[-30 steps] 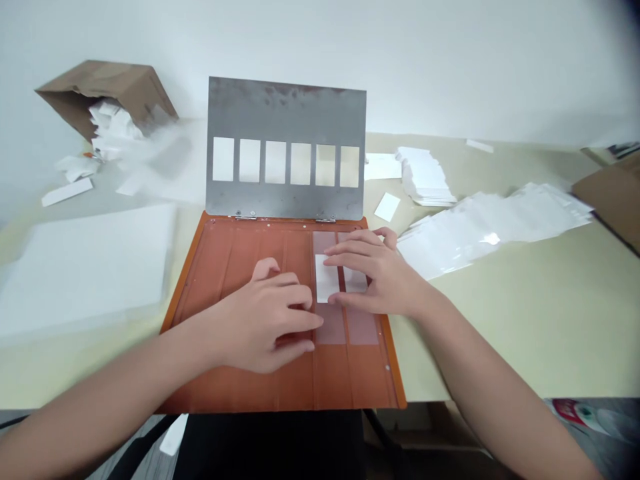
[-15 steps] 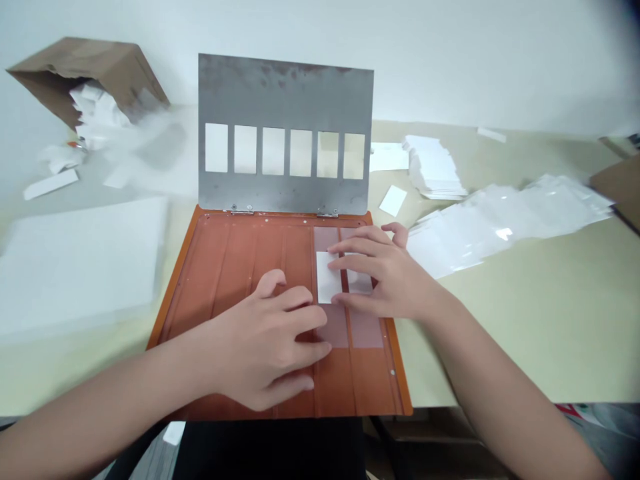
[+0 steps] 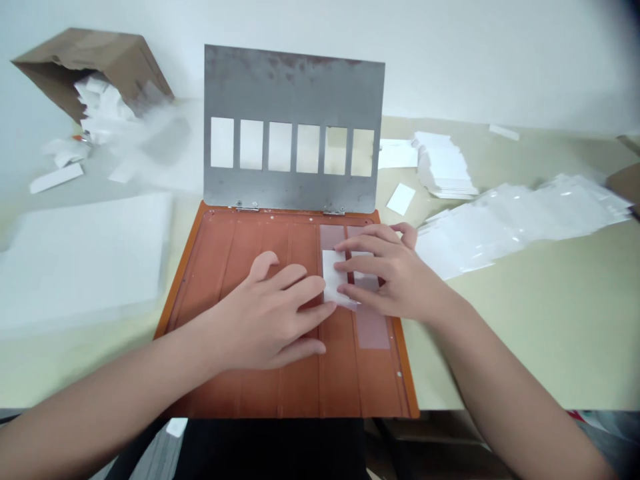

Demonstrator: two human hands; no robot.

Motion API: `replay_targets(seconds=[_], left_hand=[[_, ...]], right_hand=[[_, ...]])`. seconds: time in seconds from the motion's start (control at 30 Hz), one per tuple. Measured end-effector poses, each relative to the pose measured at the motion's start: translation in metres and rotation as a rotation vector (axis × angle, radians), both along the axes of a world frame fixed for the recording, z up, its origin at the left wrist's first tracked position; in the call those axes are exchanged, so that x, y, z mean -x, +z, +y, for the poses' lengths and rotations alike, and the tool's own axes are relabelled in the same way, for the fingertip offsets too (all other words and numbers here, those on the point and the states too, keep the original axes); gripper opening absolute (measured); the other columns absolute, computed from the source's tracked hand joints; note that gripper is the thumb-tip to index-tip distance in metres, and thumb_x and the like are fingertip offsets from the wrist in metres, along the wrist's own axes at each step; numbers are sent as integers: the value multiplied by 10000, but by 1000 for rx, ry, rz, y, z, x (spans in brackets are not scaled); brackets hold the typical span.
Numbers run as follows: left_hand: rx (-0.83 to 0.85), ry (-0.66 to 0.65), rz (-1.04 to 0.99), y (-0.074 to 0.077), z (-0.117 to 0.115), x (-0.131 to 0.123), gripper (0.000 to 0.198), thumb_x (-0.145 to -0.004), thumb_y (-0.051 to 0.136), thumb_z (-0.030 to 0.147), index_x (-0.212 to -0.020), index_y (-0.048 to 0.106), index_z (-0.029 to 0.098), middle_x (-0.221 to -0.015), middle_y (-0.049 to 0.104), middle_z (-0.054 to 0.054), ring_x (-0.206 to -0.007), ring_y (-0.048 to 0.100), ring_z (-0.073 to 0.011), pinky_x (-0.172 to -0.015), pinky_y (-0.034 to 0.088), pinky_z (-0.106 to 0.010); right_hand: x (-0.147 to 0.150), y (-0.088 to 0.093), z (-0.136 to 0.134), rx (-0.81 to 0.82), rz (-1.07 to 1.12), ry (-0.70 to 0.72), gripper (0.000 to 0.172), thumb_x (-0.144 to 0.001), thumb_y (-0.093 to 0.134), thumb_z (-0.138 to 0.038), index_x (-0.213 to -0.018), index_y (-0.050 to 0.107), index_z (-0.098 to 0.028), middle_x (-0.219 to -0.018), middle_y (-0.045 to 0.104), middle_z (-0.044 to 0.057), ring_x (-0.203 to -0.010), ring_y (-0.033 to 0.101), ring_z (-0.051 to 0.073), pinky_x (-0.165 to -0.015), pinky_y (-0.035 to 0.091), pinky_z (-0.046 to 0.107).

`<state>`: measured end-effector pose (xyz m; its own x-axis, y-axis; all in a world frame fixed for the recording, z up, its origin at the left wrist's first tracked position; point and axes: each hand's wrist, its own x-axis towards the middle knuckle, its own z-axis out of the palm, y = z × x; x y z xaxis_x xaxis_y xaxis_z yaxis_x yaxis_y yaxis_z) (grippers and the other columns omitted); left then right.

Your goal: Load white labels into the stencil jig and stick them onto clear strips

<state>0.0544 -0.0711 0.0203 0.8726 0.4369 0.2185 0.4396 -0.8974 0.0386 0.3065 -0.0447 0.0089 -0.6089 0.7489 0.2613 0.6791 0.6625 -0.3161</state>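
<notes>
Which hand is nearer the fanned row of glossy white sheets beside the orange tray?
Right hand: it lies over the orange tray, just left of the glossy white sheets. The left hand is farther left of them, over the tray's middle.

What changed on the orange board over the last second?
The white card has slid right and skewed, its lower edge now reaching over the pink strip under the right hand. The left hand moved up to the card's lower-left edge. The hinged steel plate and orange board stayed as they were.
</notes>
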Motion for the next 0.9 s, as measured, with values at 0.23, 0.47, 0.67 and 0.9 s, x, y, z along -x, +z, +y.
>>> replay_targets(seconds=[0.23, 0.47, 0.67, 0.9], left_hand=[[-27, 91, 48, -1, 2, -1, 420, -1000, 457, 489, -1233, 630, 186, -1051, 631, -85, -920, 515, -249, -820, 292, -417], [-8, 117, 56, -1, 4, -3, 422, -1000, 464, 496, -1206, 638, 171, -1048, 628, -90, -930, 530, -246, -844, 307, -408], [-87, 130, 64, -2, 3, -5, 433, -1019, 413, 484, -1209, 632, 162, -1023, 647, -92, -922, 530, -241, -859, 321, -410], [-106, 38, -24, -3, -3, -4, 401, -1006, 454, 431, -1267, 596, 161, -1063, 651, -82, -927, 542, -232, -853, 330, -418]], right_hand=[[-2, 6, -1, 94, -10, -14, 303, -988, 466, -337, -953, 764, -290, -1144, 703, 35, -1096, 540, 262, -907, 225, 483], [-2, 5, -3, 43, -23, -15, 365, -805, 687, -610, -949, 754, -281, -1129, 709, 42, -1152, 530, 321, -979, 186, 526], [0, 0, -2, -4, -34, -26, 161, -901, 650, -419, -933, 745, -293, -1102, 727, 28, -1125, 566, 287, -989, 173, 527], [1, -4, -2, -64, -15, -26, 165, -951, 596, -339, -908, 739, -269, -1078, 736, 30, -1116, 582, 276, -1018, 175, 537]])
